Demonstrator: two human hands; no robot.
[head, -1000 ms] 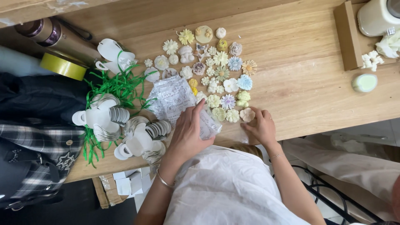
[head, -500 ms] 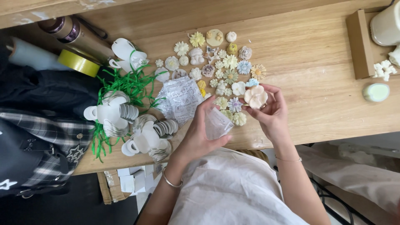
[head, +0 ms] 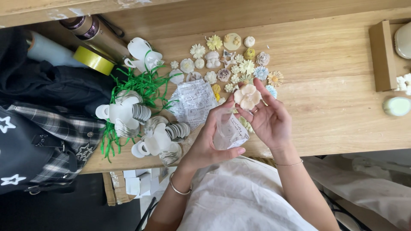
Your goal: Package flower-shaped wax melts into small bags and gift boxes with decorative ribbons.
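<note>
My left hand [head: 209, 143] holds a small clear plastic bag [head: 230, 128] with printed marks, pinched at its top edge above the table's near edge. My right hand [head: 264, 119] holds a pale peach flower-shaped piece [head: 247, 96] in its fingertips, right at the mouth of the bag. Behind the hands lie several small pastel flower and figure pieces [head: 233, 60] in white, yellow and blue on the wooden table [head: 334, 72]. A stack of the same clear bags [head: 193, 100] lies to the left of them.
Green ribbon strands [head: 137, 87] and stacks of white handled tags [head: 122, 113] lie at the left, with a yellow tape roll [head: 93, 60], a bottle [head: 92, 31] and a black and plaid bag [head: 47, 124]. A cardboard tray [head: 381, 55] and a small pale green jar [head: 397, 106] stand at the right.
My right hand picked the peach flower piece off the table and carried it left to the bag. My left hand lifted the bag off the stack and opened it.
</note>
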